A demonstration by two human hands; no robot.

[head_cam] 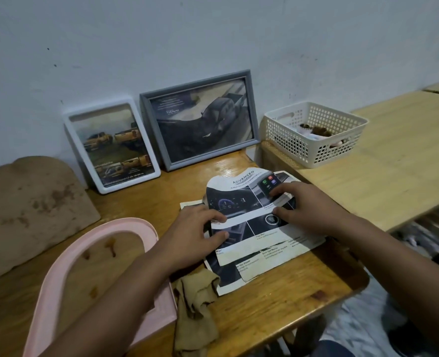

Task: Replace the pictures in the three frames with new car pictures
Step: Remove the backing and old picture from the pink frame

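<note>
Both hands are down on the car picture (249, 222), an arch-topped glossy cut-out lying on a stack of other prints mid-table (277, 313). The left hand (195, 233) has its fingers curled onto the left edge, thumb on top, seemingly pinching the sheet; the right hand (306, 210) lies with fingers fairly straight, pressing the paper flat near the phone-screen panel. 2 frames look done already, leaning on the wall: the white frame (111, 146), rounded plastic, and the grey frame (200, 119), a moulded rectangle, each showing trucks. The pink frame (84, 274), arch-shaped and empty, sits at the near left, its brown backboard (30, 207), stained and fibrous, lying beyond it. To my eye, the trick now is to slide the thin sheet off the pile without creasing it, then match its curved top to the pink arch before the backboard goes on. A crumpled tan cloth (195, 313) and a lattice basket (313, 132) sit by.
</note>
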